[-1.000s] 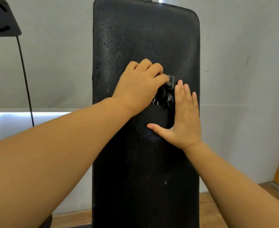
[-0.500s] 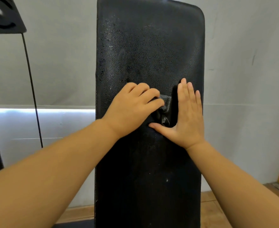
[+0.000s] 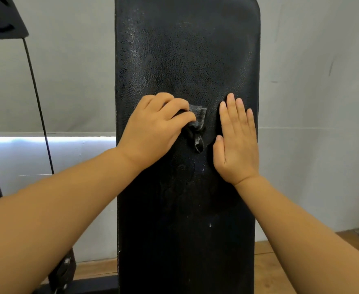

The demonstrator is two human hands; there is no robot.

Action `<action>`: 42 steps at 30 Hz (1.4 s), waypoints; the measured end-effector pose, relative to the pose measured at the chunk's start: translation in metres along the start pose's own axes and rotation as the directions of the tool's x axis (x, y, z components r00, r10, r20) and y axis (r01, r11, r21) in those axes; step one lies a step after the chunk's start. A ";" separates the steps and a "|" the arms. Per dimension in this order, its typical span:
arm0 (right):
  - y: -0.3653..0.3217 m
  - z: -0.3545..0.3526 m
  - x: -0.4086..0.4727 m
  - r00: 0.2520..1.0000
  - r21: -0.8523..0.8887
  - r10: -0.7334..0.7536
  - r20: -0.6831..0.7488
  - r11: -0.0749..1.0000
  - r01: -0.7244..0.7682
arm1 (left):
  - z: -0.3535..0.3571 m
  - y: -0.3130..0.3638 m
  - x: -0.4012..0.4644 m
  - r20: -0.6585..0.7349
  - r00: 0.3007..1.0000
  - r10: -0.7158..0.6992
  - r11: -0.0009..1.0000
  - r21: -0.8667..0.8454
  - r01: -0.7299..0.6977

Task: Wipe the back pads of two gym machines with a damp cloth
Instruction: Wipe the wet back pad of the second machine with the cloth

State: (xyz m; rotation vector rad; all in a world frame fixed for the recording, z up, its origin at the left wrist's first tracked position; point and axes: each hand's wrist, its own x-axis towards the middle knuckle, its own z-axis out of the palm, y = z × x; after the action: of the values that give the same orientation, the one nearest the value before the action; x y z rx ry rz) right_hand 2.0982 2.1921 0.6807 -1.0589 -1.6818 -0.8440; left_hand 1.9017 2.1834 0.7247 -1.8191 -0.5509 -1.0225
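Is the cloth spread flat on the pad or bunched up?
Bunched up. The cloth shows as a crumpled wad sticking out from under the left hand, which grips it against the back pad.

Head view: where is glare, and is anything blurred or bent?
Head view: a bright overexposed strip glows at the left wall; the black textured back pad shines wet; the black metal bracket at top left is blurred; wide-angle distortion bends the wall edges.

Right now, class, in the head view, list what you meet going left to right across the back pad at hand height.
Left hand gripping the cloth → cloth → bare strip of back pad → right hand laid flat.
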 end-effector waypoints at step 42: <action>0.004 0.005 0.000 0.998 -0.029 -0.025 -0.055 0.999 0.024 | -0.008 0.032 -0.036 0.015 0.993 -0.117 0.992 -0.044 0.117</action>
State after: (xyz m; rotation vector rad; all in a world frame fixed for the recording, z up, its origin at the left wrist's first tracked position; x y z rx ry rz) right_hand 2.0999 2.1978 0.6797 -1.0266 -1.6439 -0.9073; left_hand 1.9016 2.1637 0.6800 -1.8506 -0.6532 -1.1109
